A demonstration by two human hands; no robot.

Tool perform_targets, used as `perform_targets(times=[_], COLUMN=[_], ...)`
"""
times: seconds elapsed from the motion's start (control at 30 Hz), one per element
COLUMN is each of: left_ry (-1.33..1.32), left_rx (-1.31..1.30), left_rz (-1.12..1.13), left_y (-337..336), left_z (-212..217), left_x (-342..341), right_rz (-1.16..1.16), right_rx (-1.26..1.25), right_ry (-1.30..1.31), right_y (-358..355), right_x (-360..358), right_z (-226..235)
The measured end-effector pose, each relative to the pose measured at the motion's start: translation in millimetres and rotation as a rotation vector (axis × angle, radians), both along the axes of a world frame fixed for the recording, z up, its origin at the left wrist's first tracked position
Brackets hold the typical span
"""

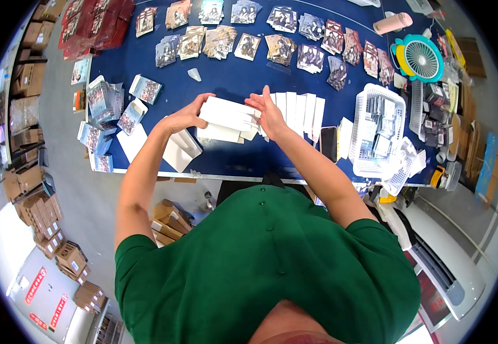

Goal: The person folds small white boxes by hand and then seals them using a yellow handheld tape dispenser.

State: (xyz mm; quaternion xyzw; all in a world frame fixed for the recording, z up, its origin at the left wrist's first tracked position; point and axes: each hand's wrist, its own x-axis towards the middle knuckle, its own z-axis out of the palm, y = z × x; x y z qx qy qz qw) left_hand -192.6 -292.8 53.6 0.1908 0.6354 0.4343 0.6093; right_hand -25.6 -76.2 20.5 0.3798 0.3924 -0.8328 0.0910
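Holding, head view: left hand (187, 116), one, thumb and fingers clamped on the left end of a white rectangular block (229, 113); whether folded carton or stacked card, cannot tell. Right hand (271, 117), one: palm open, fingers apart, at the block's right end; contact cannot be confirmed. Position of block: near side of blue table (232, 74), before the green shirt (266, 246), above loose white sheets (220, 133).

Right of block: white strips (300, 112), in a row; dark-screened phone (329, 143); white perforated basket (359, 114) of small packets (382, 126). Left: white folded carton (180, 152); light-blue printed boxes (146, 89), loosely grouped. Far side: picture cards (220, 41), in piles; teal desk fan (423, 57); pink tumbler (392, 23).

Hazards, as judged: block could slip or splay, should the left pinch loosen without support from the open right hand; strips could be knocked askew by the right wrist, close beside; picture cards could scatter, were the fan running and turned on them.
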Motion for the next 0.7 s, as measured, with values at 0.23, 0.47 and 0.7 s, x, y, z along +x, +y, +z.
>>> perform_targets(times=[0.23,0.47,0.7], left_ry=[0.342,0.667,0.675], left_rx=[0.107,0.049,-0.112], left_rz=[-0.266,-0.516,-0.648], left_y=[33.0,41.4,67.4], left_z=[-42.4,-57.7,-24.2], left_x=[-2.7,-1.9,15.9], right_rz=[0.065,0.313,-0.079], right_rx=[0.44,1.03,1.825], right_ry=[0.026,0.133,-0.081], right_y=[-11.7,-29.1,99.7], right_x=[10.5,34.9,62.7], right_z=[-19.6,-27.6,12.4])
